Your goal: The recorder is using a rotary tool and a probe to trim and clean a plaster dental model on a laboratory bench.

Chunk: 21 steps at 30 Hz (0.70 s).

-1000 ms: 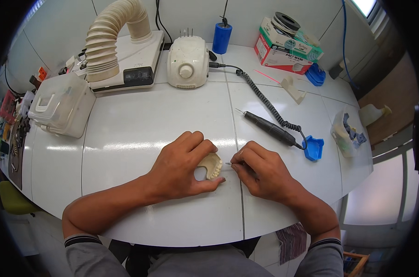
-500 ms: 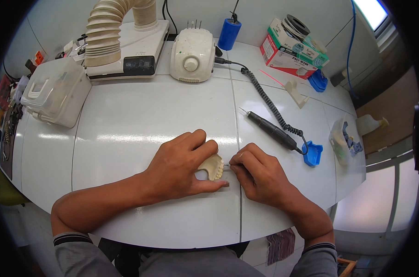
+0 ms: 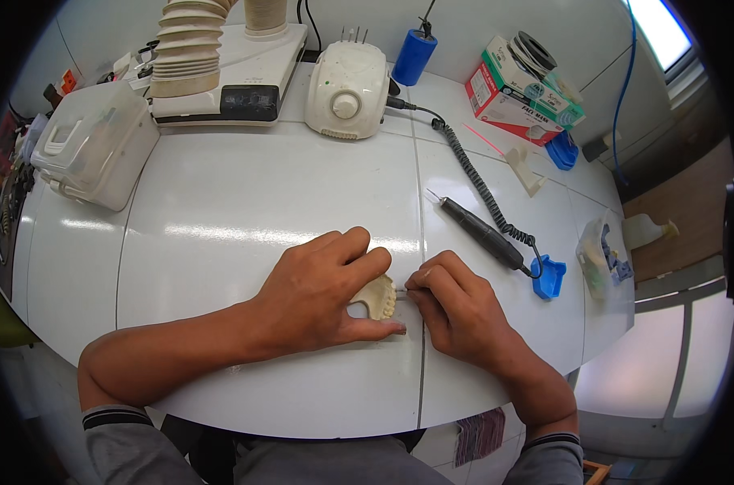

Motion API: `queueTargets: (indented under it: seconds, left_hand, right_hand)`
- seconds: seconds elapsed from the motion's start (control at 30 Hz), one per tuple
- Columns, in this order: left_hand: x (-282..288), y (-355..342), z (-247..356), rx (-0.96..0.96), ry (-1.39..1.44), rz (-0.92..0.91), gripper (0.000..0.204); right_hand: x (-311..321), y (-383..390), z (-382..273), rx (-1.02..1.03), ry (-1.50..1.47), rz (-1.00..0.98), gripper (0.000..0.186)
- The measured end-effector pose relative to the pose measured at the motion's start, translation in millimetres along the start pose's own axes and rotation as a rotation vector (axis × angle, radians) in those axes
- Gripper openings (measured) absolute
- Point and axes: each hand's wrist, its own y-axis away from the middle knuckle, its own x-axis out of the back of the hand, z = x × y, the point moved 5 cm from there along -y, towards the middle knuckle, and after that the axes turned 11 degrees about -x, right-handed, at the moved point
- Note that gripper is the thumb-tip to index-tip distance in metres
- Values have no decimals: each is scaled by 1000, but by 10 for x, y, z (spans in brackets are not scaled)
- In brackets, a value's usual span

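Note:
My left hand (image 3: 314, 291) grips a cream-coloured dental cast (image 3: 380, 299) with a curved row of teeth, fingers over its far side and thumb along its near side. The palm hides part of the cast. Right of the teeth, my right hand (image 3: 464, 311) is closed in a pinch on a thin, pale, rod-like piece (image 3: 401, 290) that points at the teeth; most of it is covered by the fingertips. Beyond the right hand lies a black rotary handpiece (image 3: 484, 234) with a thin bit, its coiled cord (image 3: 476, 178) running back to a white control unit (image 3: 347, 89).
A small blue tray (image 3: 549, 279) sits beside the handpiece's rear end. A clear lidded case (image 3: 100, 149) and a dust extractor (image 3: 213, 109) with a ribbed hose stand at the back left. Boxes (image 3: 512, 105), a blue cylinder (image 3: 415, 58) and a clear tub (image 3: 595, 255) occupy the back and right.
The view has shifted slightly. Both hands keep the same hold, with the thin piece still pointing at the teeth of the cast.

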Motion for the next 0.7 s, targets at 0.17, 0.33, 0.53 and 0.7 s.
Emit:
queueTargets:
  seconds: [0.17,0.33,0.53,0.7]
  left_hand:
    - [-4,0,-4,1,8,-4,65]
    - [-7,-3,1,-14,3,8,64]
    - [-8,-4,-1,-10,7,4,64]
    - [-11,5,-5,5,15,-5,63]
  right_hand:
    - [-9,0,13,-8,10,-7,18]
    - [-9,-10,13,6,5,-3,19]
    - [-18,-20,-22,7,-5,-12,20]
    - [-3,-13,-13,-3,-6,-24,20]
